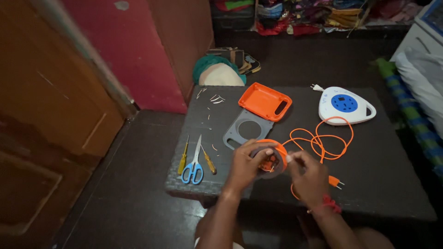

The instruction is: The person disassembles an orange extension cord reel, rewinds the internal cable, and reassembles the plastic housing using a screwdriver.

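My left hand [245, 164] grips a round grey-and-orange cable reel [272, 158] over the near part of a dark low table [397, 184]. My right hand [308, 171] pinches the orange cable [323, 140] right beside the reel. The cable loops away to the right, and its plug [335, 182] lies just past my right wrist. Behind the reel lie a grey plate with a round hole [245, 127] and an orange cover [264, 101].
Blue-handled scissors [194, 167] lie between two yellow screwdrivers [183, 159] [209, 162] at the table's near left. A white and blue socket box [346, 105] sits at the far right. Small screws [216, 98] lie at the far left. A wooden door [41, 115] stands left.
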